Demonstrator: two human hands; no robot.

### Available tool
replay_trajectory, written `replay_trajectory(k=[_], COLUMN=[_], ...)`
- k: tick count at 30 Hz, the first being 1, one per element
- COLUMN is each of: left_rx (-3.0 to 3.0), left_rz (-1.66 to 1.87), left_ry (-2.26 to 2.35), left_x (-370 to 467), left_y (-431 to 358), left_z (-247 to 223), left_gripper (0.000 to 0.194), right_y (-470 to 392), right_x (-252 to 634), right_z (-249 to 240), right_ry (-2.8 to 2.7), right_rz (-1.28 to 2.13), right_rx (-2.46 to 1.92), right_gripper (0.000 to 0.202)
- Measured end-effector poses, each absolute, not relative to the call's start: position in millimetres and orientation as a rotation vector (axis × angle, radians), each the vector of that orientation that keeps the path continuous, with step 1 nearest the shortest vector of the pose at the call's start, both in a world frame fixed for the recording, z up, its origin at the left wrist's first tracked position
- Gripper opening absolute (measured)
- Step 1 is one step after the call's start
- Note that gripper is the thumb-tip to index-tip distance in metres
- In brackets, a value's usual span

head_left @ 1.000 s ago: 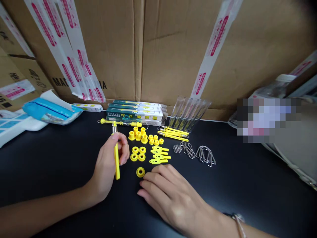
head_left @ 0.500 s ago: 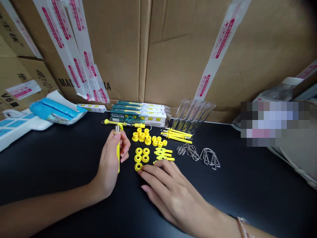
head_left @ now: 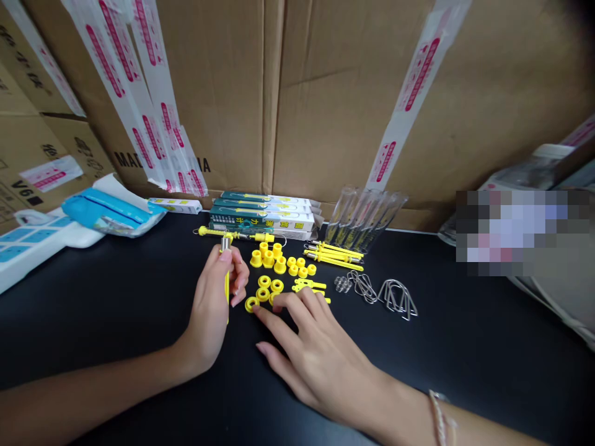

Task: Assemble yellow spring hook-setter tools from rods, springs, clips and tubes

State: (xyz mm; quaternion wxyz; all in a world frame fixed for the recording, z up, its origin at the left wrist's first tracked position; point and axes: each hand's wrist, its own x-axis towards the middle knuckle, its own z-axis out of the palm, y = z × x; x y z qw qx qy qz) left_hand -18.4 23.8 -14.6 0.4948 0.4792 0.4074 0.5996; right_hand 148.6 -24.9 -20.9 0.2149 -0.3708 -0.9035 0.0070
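Note:
My left hand [head_left: 211, 310] is closed round a yellow spring-scale rod [head_left: 227, 290] with a silver metal piece near its top, held upright. The thumb presses against it. My right hand [head_left: 320, 353] is open over the table, fingers apart, its index fingertip touching a yellow flanged ring [head_left: 251, 304]. Several more yellow rings [head_left: 263, 294] lie just beyond, one partly under the fingers. Flat yellow pieces with stems [head_left: 309, 284] are partly hidden behind this hand. Behind the rings stand yellow collars [head_left: 268, 259] and small yellow caps [head_left: 302, 272].
An assembled spring scale [head_left: 235, 235] lies before stacked boxes [head_left: 264, 217]. Clear tubes [head_left: 365, 217] stand behind yellow rods [head_left: 334, 255]. Springs [head_left: 343, 284] and wire hooks [head_left: 397, 298] lie right. A power strip [head_left: 41, 244] and blue packet [head_left: 114, 210] are left; cardboard [head_left: 325, 93] forms the back.
My right index finger has slid the nearest ring left, apart from the other rings. The left hand keeps its hold on the rod. The view has shifted slightly.

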Motion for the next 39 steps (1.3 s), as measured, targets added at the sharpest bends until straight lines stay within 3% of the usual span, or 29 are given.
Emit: replay_trajectory(k=[9,16,30,39], left_rx=[1.177,1.136,1.154,1.355], left_rz=[1.456,1.429,1.412,1.353], left_ry=[1.012,1.018,1.089,1.046], left_x=[-17.9,-16.8,-19.1,-17.5], left_y=[25.7,25.1,26.7,13.7], left_z=[-15.7,-15.9,-21.8,-12.9], left_gripper=[0.028,0.028,0.028,0.033], right_y=[-16.8,-24.6,-25.5,-30.4], right_x=[137.6,150.1,155.8,163.7], right_z=[-23.3,-22.6,-24.3,-19.6], right_ry=[-2.456,-2.300,-2.287,-2.239], right_rz=[-0.102,-0.317,-0.280,-0.033], right_rx=[-1.150,-1.060,-1.169,-0.884], right_gripper=[0.044,0.024,0.020,0.023])
